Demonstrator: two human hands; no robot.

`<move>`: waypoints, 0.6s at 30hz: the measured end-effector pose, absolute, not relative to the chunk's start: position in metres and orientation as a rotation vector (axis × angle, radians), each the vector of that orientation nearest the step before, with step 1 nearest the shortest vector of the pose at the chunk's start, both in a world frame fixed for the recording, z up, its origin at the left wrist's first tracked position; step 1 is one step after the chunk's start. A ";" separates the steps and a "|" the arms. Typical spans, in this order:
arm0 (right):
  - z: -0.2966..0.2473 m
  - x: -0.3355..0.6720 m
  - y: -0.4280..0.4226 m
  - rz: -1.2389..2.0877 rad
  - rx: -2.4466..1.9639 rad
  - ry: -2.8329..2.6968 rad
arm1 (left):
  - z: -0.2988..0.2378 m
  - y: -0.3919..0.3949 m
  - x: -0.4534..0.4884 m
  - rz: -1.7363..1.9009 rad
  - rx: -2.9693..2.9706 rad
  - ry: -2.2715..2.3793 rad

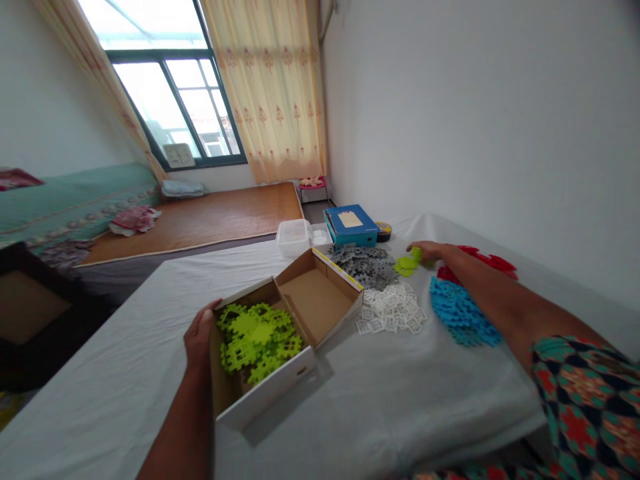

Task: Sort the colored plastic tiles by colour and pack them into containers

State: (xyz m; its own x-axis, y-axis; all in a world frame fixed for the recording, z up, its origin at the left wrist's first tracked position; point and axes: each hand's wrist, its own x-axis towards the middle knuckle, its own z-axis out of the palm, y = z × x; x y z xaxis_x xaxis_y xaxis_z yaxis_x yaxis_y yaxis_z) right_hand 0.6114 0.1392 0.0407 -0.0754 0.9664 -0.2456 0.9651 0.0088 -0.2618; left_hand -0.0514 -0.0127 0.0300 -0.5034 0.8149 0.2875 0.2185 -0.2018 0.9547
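My left hand grips the left edge of an open cardboard box that holds several lime-green plastic pieces in its near compartment. Its far compartment is bare. My right hand reaches far out and closes on a lime-green piece from a small green pile. Around that hand lie piles of grey pieces, white pieces, blue pieces and red pieces, all on a white sheet.
A blue box, a clear plastic tub and a round dark tin stand at the far edge of the sheet. A wall runs along the right. Beyond are a woven-mat bed, a window and curtains.
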 end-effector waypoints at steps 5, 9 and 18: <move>0.045 0.595 0.129 0.628 -2.255 -2.217 | 0.031 -0.013 -0.048 1.781 1.275 1.603; 0.051 0.583 0.126 0.618 -2.264 -2.203 | 0.027 -0.011 -0.049 1.776 1.255 1.559; 0.054 0.567 0.124 0.473 -2.347 -2.281 | 0.024 -0.010 -0.052 1.786 1.289 1.535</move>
